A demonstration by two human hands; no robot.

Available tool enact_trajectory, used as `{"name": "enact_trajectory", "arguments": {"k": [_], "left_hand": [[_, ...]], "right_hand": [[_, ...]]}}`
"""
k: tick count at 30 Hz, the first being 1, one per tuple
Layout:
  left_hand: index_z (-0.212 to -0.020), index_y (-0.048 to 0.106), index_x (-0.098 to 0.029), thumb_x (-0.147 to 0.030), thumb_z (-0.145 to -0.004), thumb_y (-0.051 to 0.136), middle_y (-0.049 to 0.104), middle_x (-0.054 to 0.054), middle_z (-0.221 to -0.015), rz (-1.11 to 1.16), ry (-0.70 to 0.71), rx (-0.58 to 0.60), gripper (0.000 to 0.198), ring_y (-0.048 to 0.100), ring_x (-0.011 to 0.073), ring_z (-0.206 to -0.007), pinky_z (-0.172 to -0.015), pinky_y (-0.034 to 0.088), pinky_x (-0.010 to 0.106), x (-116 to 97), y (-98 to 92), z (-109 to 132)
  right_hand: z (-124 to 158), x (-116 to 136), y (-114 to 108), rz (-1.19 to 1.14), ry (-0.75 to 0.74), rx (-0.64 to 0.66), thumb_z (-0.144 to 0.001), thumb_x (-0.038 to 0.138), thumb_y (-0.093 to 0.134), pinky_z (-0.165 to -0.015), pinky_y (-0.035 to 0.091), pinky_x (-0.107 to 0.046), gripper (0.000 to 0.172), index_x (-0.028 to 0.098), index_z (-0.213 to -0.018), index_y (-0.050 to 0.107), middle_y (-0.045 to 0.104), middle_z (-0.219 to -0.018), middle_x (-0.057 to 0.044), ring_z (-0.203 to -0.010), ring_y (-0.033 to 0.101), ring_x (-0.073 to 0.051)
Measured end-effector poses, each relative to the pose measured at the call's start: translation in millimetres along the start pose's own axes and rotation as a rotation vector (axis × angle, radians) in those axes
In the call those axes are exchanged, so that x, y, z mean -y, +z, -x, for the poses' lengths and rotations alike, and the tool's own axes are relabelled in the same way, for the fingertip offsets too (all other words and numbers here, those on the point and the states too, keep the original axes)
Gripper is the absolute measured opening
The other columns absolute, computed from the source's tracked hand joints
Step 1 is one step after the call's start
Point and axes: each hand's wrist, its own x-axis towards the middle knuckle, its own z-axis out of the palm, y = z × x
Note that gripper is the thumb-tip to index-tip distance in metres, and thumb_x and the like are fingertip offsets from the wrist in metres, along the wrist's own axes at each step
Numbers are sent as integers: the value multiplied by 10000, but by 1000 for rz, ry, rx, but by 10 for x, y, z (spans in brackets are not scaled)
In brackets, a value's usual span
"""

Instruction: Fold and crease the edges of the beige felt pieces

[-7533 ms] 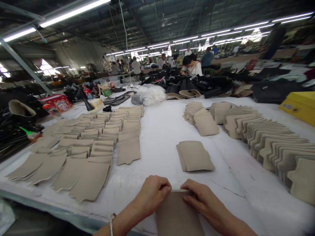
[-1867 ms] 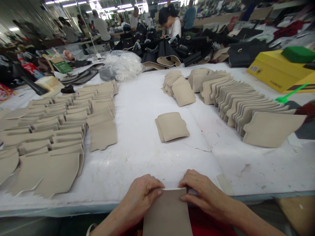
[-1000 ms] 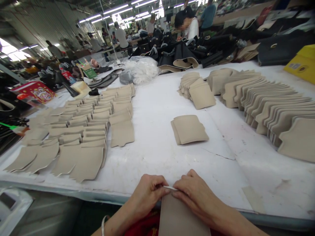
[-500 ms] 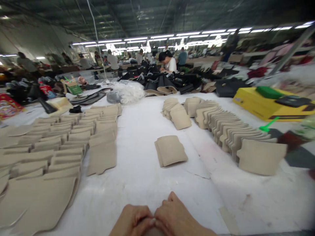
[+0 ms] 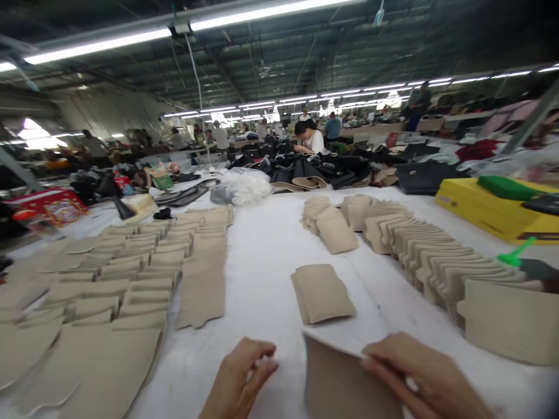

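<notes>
At the bottom right, my right hand (image 5: pixel 421 372) pinches the upper edge of a beige panel (image 5: pixel 345 384), which is tilted up. To its left, my left hand (image 5: pixel 244 375) has thumb and forefinger apart with nothing between them, not touching the panel. Just beyond the held panel, a small beige stack (image 5: pixel 325 294) lies flat on the white table (image 5: pixel 257 250). A long fanned row of beige panels (image 5: pixel 437 256) runs along the right, with a small pile (image 5: pixel 334 230) at its far end.
Overlapping rows of beige pieces (image 5: pixel 144 285) cover the left side. A yellow box (image 5: pixel 493 209) and a green plastic tool (image 5: pixel 515 254) are at the right. Clear plastic wrap (image 5: pixel 244 185) and black bags (image 5: pixel 305 169) lie at the back, where a person (image 5: pixel 313 138) bends over.
My hands, earlier together at the bottom edge, have moved apart. The panel has come into view in my right hand, and my left hand is free of it. The camera view has shifted.
</notes>
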Motion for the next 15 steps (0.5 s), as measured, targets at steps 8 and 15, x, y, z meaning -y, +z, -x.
{"name": "enact_trajectory", "arguments": {"k": [8,15], "left_hand": [[-1383,471,-110,-442,-889,601,449,228,-1386,-802,-385,-388,609,394,392,-1287,-1046,341,523,651,-521,-236],[-1046,640,-70,-185,-920,533,632,168,-992,-850,-262,-277,201,590,293,-975,-829,483,422,653,-548,-377]], "right_hand": [[-600,-353,335,427,-315,-281,-1043,358,334,-691,414,-426,390,217,-942,683,681,-878,-104,-706,611,-256],[-577,-366,1136,90,-153,-129,-1004,482,415,-666,577,-383,352,256,-997,685,708,-942,-79,-785,690,-276]]}}
